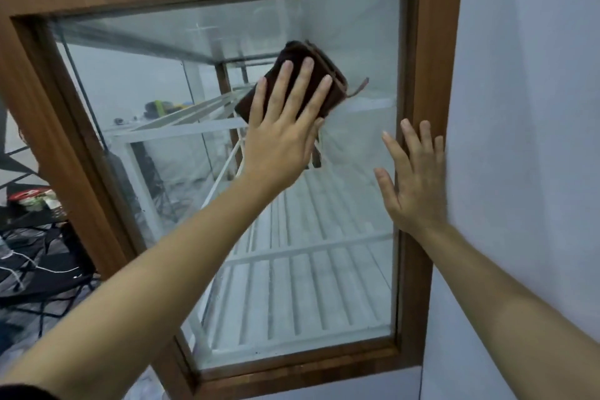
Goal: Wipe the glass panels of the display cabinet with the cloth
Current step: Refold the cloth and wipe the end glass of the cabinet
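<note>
Left hand (282, 140), fingers (300, 88) straight, presses brown cloth (328, 73) at glass panel's (292, 286) 1 o'clock; right hand (415, 182) flat, empty; 6 o'clock looks hazy, probably unwiped.

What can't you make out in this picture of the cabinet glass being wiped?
1. Cloth: head view, lower half hidden under the left hand.
2. Small things behind the glass, left: too small and hazy to name.
3. Frame: top and left side cut off by the picture edge.
4. Right hand: motion-blurred; contact with the frame unclear.
</note>
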`<state>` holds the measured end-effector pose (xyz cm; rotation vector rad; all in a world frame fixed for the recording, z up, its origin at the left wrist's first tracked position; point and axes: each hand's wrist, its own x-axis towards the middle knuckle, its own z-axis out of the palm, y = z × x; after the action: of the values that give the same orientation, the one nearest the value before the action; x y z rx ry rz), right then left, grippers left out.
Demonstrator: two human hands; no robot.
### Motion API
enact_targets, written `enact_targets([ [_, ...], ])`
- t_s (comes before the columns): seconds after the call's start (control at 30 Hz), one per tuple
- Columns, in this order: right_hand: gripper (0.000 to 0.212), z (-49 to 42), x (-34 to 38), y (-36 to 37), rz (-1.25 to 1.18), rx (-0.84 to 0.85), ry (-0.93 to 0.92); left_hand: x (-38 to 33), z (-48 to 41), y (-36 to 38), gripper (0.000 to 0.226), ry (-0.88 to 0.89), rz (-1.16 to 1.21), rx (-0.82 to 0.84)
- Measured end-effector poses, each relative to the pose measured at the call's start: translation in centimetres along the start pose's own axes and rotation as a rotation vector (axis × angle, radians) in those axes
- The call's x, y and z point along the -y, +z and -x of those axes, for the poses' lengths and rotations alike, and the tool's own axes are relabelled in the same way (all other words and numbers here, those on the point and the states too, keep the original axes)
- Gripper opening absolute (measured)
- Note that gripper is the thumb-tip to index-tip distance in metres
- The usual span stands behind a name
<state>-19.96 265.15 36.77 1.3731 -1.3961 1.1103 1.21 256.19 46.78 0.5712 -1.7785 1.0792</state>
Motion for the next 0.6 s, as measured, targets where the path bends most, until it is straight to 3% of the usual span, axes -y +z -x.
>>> enact_targets([
  [0.07, 0.052, 0.3, 0.4, 0.4, 0.047, -0.003, 0.018, -3.0, 5.5, 0.7, 0.054, 0.065, 0.059, 0.033],
  [0.17, 0.052, 1.4, 0.8, 0.6, 0.042, 0.012, 0.047, -6.2, 17.4, 1.2, 0.074, 0.363, 0.132, 0.261],
  [0.23, 0.054, 2.0, 0.7, 0.7, 0.050, 0.043, 0.023, -5.8, 20.4, 0.7, 0.071, 0.392, 0.097, 0.339],
  [0.47, 0.062, 2.5, 1.8, 1.6, 0.087, 0.025, -0.002, -1.6, 5.3, -0.1, 0.050, -0.293, 0.049, 0.047],
  [0.6, 0.063, 2.8, 2.1, 2.2, 0.127, 0.022, -0.023, -4.9, 11.0, 0.8, 0.052, -0.394, 0.078, 0.029],
])
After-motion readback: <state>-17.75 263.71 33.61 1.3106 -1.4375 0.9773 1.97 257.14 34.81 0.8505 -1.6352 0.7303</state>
